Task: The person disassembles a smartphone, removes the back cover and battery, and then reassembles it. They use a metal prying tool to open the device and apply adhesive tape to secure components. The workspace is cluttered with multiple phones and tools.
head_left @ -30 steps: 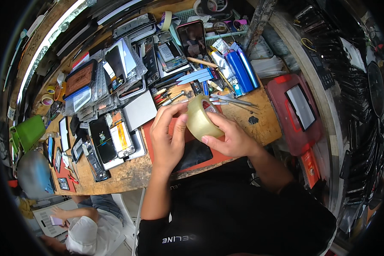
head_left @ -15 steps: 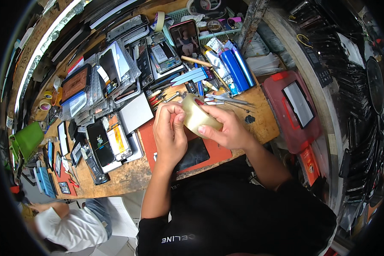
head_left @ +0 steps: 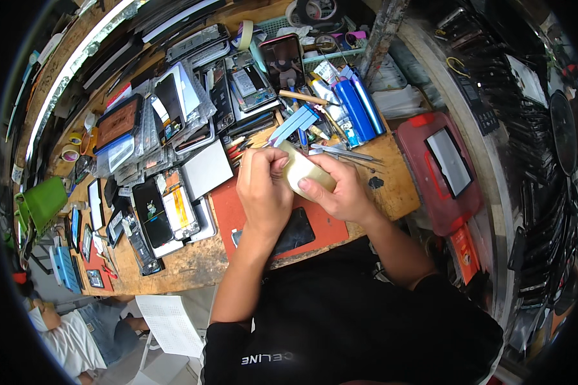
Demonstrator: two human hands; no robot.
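Note:
A wide roll of clear, yellowish packing tape (head_left: 298, 171) is held in the air above the red mat (head_left: 329, 226). My right hand (head_left: 345, 190) grips the roll from its right side, thumb pressed on the outer face. On the other side, my left hand (head_left: 263, 186) is closed with thumb and fingertips pinched at the roll's left edge; whether a loose end of tape is between them is too small to see. Below the hands, a dark phone (head_left: 294, 231) lies on the mat, partly covered by my left wrist.
Left of the mat are a white square panel (head_left: 207, 168), opened phones (head_left: 181, 204) and stacked bubble-wrapped parts (head_left: 119, 157). Beyond the roll lie tweezers (head_left: 347, 153), blue cylinders (head_left: 354, 109) and a propped phone (head_left: 282, 61). A red case (head_left: 433, 212) stands right; another person (head_left: 77, 337) sits lower left.
My left hand has shifted slightly right, and the tape roll has turned a little in my hands. More of the dark phone shows. The person at lower left has moved.

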